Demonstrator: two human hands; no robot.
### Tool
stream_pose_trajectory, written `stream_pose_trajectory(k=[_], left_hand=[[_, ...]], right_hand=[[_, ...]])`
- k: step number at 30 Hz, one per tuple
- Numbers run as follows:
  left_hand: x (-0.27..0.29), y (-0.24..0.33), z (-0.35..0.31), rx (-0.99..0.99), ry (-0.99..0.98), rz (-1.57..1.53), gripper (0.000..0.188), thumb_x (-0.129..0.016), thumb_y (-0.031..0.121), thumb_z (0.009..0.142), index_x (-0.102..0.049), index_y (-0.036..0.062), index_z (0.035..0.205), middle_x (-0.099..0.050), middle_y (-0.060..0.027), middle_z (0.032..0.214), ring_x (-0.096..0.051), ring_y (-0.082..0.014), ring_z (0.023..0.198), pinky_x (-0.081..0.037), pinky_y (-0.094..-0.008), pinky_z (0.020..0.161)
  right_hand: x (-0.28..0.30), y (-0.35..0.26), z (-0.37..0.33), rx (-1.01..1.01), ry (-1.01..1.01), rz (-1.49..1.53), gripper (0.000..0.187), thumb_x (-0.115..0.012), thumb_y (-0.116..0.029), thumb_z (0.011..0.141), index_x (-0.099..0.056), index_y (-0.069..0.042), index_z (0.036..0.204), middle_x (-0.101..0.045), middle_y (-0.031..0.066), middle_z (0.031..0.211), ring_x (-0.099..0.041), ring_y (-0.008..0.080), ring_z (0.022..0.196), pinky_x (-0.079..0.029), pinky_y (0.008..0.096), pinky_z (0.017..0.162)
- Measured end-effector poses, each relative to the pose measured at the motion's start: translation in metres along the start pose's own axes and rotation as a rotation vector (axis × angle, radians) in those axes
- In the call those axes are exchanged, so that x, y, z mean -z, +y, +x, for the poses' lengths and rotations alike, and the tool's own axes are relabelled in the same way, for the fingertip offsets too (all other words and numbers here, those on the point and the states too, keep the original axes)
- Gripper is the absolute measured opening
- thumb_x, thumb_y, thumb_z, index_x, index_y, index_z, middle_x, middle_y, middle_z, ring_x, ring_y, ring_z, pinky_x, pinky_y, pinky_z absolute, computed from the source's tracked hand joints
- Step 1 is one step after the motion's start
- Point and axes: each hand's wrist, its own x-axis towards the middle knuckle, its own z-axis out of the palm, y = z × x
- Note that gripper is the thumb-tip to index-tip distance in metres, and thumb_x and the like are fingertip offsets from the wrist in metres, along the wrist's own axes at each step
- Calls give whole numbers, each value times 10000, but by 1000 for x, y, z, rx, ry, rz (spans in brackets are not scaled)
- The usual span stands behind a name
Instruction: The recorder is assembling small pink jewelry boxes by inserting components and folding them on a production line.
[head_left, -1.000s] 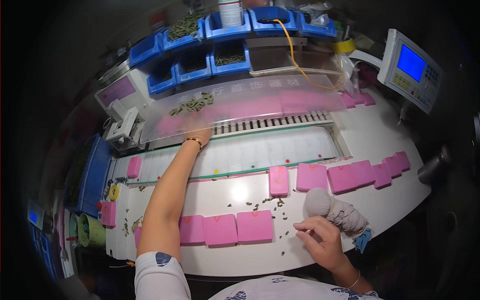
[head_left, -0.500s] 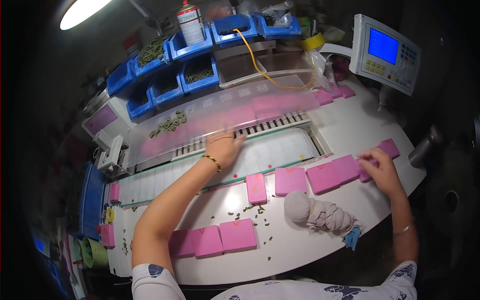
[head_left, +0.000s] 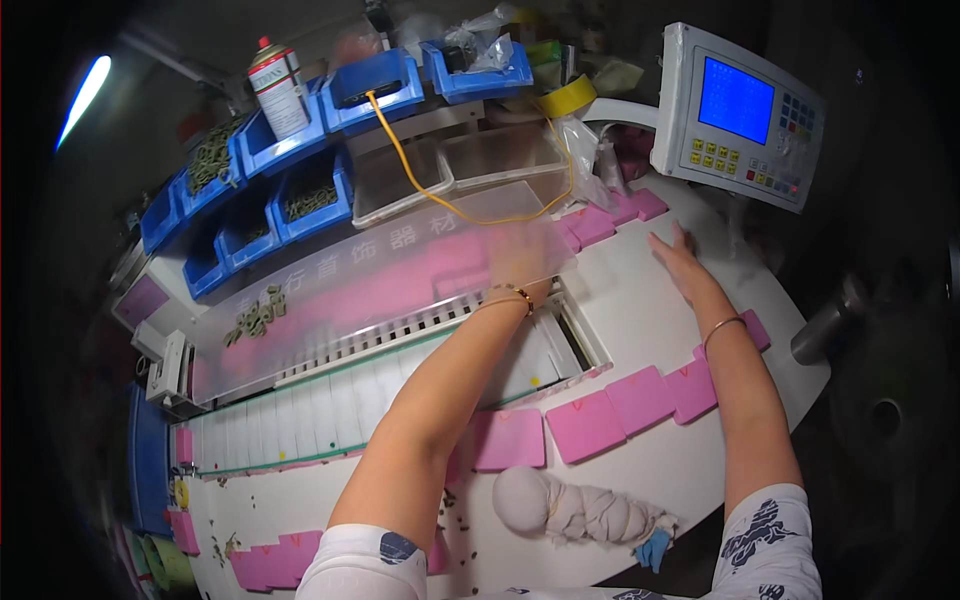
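Clear cover (head_left: 400, 280) gripped by left hand (head_left: 520, 262); right hand (head_left: 682, 262) flat, fingers spread on table (head_left: 640, 320).

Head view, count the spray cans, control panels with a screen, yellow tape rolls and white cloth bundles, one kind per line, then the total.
Spray can: 1
Control panel with a blue screen: 1
Yellow tape roll: 1
White cloth bundle: 1
Total: 4
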Motion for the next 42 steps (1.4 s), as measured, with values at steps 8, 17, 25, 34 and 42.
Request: stream_pose_trajectory(k=[8, 17, 25, 34, 42], left_hand=[[14, -7, 16, -60, -60, 38, 633, -586, 509, 846, -483, 123, 1338, -477, -221, 1328, -413, -399, 1258, -314, -524, 1040], [-6, -21, 23, -149, 90, 27, 623, -593, 497, 833, -499, 89, 1295, -531, -206, 1245, -471, -381, 1188, -337, -500, 1010], [-4, -2, 31, -193, -5, 122, 626, -645, 492, 811, -536, 38, 1229, -592, -167, 1089, -543, -330, 1096, -431, -451, 894], [1, 71, -31, -352, -67, 23, 657, -551, 538, 886, -526, -21, 1230, -572, -153, 1075, -545, -287, 997, -446, -414, 808], [14, 117, -75, -459, -130, -145, 587, -499, 528, 921, -552, -5, 1163, -548, -143, 1059, -522, -286, 984, -426, -404, 815]], right_hand=[[-12, 6, 125, 79, 274, -59, 926, -538, -710, 809, -185, -255, 1535, -7, 257, 1578, 35, 427, 1457, -50, 498, 1175], [-32, -4, 158, 456, 128, -654, 607, -437, -613, 907, -571, -210, 1340, -439, 218, 1433, -374, 338, 1357, -243, 438, 1115], [-12, 7, 157, 285, 60, -625, 671, -533, -573, 873, -422, -248, 1449, -452, 205, 1414, -328, 363, 1363, -236, 470, 1132], [99, 1, 40, 107, -278, -590, 742, -615, -565, 829, -476, -120, 1407, -487, 233, 1369, -462, 350, 1283, -336, 357, 1093], [141, 66, -46, -47, -119, -701, 692, -534, -595, 868, -365, -300, 1471, -210, 195, 1526, -179, 441, 1399, -198, 458, 1159]])
